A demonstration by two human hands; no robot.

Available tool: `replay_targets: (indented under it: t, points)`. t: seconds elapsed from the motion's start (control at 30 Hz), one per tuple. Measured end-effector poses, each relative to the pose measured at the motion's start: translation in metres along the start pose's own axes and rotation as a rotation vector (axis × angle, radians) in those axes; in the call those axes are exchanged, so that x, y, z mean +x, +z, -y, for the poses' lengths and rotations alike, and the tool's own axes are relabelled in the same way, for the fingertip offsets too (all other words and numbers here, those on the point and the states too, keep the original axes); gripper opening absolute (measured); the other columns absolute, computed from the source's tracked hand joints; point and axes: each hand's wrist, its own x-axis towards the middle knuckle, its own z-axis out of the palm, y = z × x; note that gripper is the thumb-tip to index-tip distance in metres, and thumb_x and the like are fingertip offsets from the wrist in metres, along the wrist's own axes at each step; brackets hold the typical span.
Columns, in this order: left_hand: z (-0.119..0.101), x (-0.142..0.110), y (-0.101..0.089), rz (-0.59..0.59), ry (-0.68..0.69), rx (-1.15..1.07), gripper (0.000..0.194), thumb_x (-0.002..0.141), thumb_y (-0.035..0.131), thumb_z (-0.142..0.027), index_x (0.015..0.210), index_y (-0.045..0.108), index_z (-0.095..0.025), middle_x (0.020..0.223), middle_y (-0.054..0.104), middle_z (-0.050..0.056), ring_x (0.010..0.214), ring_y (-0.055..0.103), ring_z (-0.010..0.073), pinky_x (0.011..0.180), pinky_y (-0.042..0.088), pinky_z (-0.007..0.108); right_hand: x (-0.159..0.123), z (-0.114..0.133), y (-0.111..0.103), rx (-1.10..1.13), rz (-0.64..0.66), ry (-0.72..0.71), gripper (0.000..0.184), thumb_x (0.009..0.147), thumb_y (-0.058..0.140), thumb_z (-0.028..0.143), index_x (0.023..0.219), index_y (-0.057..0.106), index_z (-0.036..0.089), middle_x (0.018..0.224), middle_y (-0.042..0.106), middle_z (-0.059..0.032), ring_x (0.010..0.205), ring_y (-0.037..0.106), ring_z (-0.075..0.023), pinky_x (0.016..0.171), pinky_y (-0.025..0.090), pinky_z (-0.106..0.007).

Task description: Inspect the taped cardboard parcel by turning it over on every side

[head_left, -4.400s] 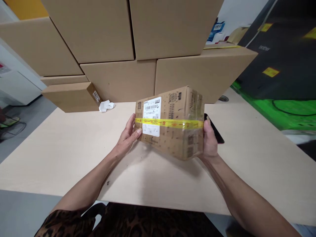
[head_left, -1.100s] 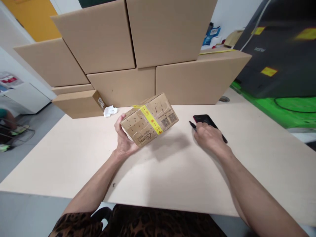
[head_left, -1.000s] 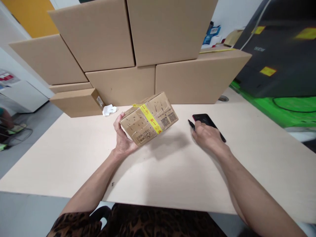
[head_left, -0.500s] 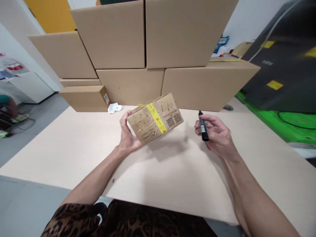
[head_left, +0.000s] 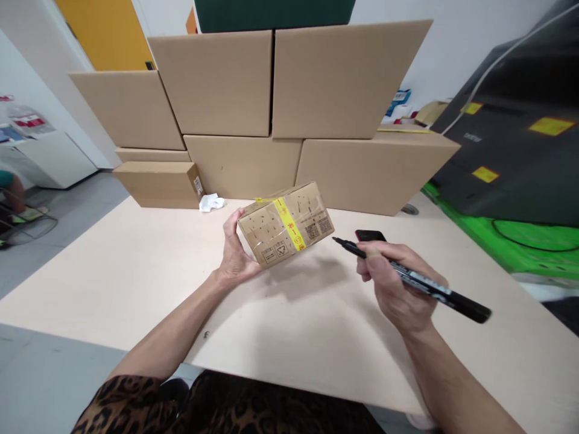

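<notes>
My left hand (head_left: 236, 253) grips a small cardboard box (head_left: 266, 226) by its left end, holding it tilted above the table. Yellow tape with red print runs across the box, and dark marks, printed symbols and QR codes show on the side toward me. In my right hand (head_left: 398, 283) is a black marker (head_left: 425, 282), held like a pen with its bare tip pointing left. That tip is close to the right end of the box, apart from it. Behind my right fingers a dark phone-like object (head_left: 370, 235) lies on the table.
Large cardboard boxes (head_left: 353, 84) are stacked along the table's back edge. A dark green box (head_left: 275, 13) sits on top. Crumpled white paper (head_left: 211, 202) lies beside a flat brown carton (head_left: 154, 185). A big dark case (head_left: 520, 138) stands at the right, and a person's leg (head_left: 15, 196) shows far left.
My right hand has turned the marker from upright to pointing left, with its tip nearer the box. The dark object behind that hand has come into sight. My view has tilted up slightly.
</notes>
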Motion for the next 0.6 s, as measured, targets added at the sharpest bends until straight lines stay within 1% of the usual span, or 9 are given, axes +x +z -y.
replay_targets:
  t: [0.1,0.2,0.27,0.3,0.37,0.43,0.53,0.57,0.6]
  points:
    - [0.0,0.0,0.001,-0.032,0.028,-0.025,0.148,0.052,0.098,-0.077,0.169,0.014,-0.042,0.16,0.036,0.015,0.149,0.047,0.046,0.12,0.043,0.079,-0.001,0.021,0.002,-0.066,0.007,-0.134,0.011,0.096,0.075,0.036,0.098,0.08,0.026,0.082,0.079,-0.0022,0.06,0.07,-0.0175,0.059,0.06,-0.033]
    - [-0.003,0.003,0.0,-0.028,0.064,-0.006,0.146,0.055,0.098,-0.075,0.169,0.015,-0.039,0.159,0.037,0.016,0.148,0.048,0.0451,0.119,0.045,0.076,0.008,0.032,0.017,-0.051,0.01,-0.266,0.006,0.096,0.073,0.026,0.097,0.079,0.027,0.086,0.081,-0.0016,0.063,0.072,-0.0164,0.06,0.06,-0.031]
    - [-0.005,0.006,-0.003,-0.021,0.088,0.018,0.145,0.057,0.099,-0.072,0.169,0.016,-0.035,0.158,0.039,0.017,0.147,0.049,0.0445,0.119,0.046,0.072,0.018,0.033,0.032,-0.085,0.057,-0.292,0.01,0.096,0.069,0.019,0.094,0.077,0.025,0.08,0.079,0.0008,0.061,0.071,-0.0138,0.059,0.057,-0.026]
    - [-0.006,0.007,-0.005,-0.013,0.1,0.032,0.144,0.057,0.1,-0.07,0.169,0.016,-0.034,0.158,0.039,0.018,0.147,0.049,0.0442,0.119,0.047,0.071,0.023,0.031,0.038,-0.106,0.166,-0.289,0.013,0.096,0.067,0.017,0.091,0.076,0.025,0.075,0.077,0.003,0.057,0.069,-0.0117,0.057,0.055,-0.023]
    - [-0.006,0.009,-0.008,-0.001,0.122,0.053,0.143,0.059,0.101,-0.065,0.169,0.017,-0.032,0.158,0.041,0.018,0.147,0.051,0.0438,0.119,0.048,0.07,0.028,0.028,0.044,-0.105,0.249,-0.291,0.015,0.097,0.064,0.016,0.088,0.073,0.024,0.072,0.076,0.0038,0.053,0.066,-0.0102,0.053,0.053,-0.022]
    - [-0.005,0.01,-0.01,-0.005,0.132,0.065,0.142,0.059,0.101,-0.062,0.169,0.017,-0.031,0.158,0.041,0.019,0.146,0.051,0.0438,0.119,0.048,0.07,0.027,0.025,0.039,-0.096,0.22,-0.292,0.013,0.098,0.065,0.017,0.093,0.074,0.024,0.081,0.08,0.0014,0.061,0.072,-0.0125,0.059,0.056,-0.023]
    - [-0.002,0.01,-0.01,-0.023,0.127,0.06,0.142,0.059,0.101,-0.06,0.17,0.017,-0.031,0.159,0.041,0.018,0.147,0.05,0.0431,0.12,0.046,0.07,0.017,0.013,0.014,-0.169,0.131,-0.306,0.012,0.099,0.068,0.015,0.1,0.075,0.025,0.089,0.082,-0.0014,0.073,0.077,-0.0161,0.072,0.061,-0.027]
    - [-0.001,0.009,-0.01,-0.022,0.126,0.058,0.142,0.059,0.101,-0.06,0.17,0.017,-0.031,0.159,0.041,0.018,0.148,0.05,0.043,0.121,0.046,0.07,0.014,0.006,0.004,-0.235,0.151,-0.323,0.015,0.099,0.068,0.013,0.103,0.075,0.025,0.092,0.082,-0.002,0.076,0.078,-0.0169,0.076,0.061,-0.028]
    - [0.0,0.009,-0.009,-0.02,0.128,0.057,0.143,0.059,0.102,-0.059,0.17,0.017,-0.031,0.159,0.041,0.018,0.148,0.05,0.0429,0.121,0.046,0.07,0.01,-0.003,-0.005,-0.29,0.222,-0.372,0.017,0.098,0.068,0.012,0.108,0.074,0.025,0.094,0.082,-0.0031,0.078,0.079,-0.0181,0.078,0.061,-0.028]
